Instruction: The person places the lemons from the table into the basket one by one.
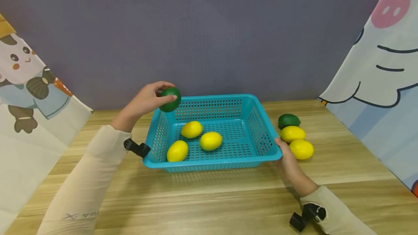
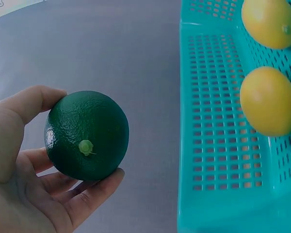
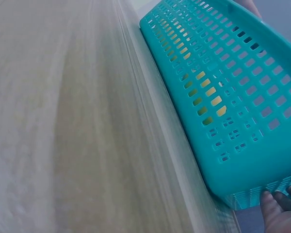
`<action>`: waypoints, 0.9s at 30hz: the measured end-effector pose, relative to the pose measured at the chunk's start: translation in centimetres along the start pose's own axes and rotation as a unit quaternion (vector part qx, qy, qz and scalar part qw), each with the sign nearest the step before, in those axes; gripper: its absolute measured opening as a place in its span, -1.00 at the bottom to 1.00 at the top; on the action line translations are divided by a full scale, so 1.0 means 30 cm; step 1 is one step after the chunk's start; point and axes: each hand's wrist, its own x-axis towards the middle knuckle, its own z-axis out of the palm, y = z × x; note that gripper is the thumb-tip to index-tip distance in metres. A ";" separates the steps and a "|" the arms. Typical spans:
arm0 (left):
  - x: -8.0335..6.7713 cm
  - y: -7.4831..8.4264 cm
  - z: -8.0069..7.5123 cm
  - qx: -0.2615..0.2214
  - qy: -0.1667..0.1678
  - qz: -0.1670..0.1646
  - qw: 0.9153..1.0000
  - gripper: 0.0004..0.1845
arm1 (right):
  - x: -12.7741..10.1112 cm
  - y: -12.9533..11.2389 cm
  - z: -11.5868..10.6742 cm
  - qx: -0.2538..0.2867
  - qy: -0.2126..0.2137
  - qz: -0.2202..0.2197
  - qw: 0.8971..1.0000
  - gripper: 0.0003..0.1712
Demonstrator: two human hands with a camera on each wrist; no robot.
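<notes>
My left hand (image 1: 151, 97) holds a dark green lime (image 1: 170, 99) between thumb and fingers, above the back left corner of a blue plastic basket (image 1: 212, 163). In the left wrist view the lime (image 2: 94, 131) shows a pale stem end, and the basket's perforated wall (image 2: 218, 191) stands apart from it. Three yellow lemons, among them one lemon (image 1: 210, 141) near the middle, lie in the left half of the basket. My right hand (image 1: 290, 162) grips the basket's front right corner. In the right wrist view its fingertips (image 3: 269, 204) touch the end wall.
Right of the basket, another green lime (image 1: 289, 120) and two lemons, the nearer lemon (image 1: 302, 149) at the front, lie in a row on the wooden table (image 1: 209, 202). A grey wall (image 1: 209, 35) rises behind, with printed cloths on both sides.
</notes>
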 end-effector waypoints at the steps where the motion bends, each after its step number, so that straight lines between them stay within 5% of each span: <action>1: 0.007 0.003 0.006 -0.001 -0.001 0.002 1.000 -0.44 | -0.001 -0.002 0.001 -0.001 0.001 0.000 1.000 -0.61; 27: 0.146 0.058 0.182 -0.017 -0.060 0.053 0.997 -0.50 | 0.005 0.003 -0.006 0.004 0.010 0.018 1.000 -0.60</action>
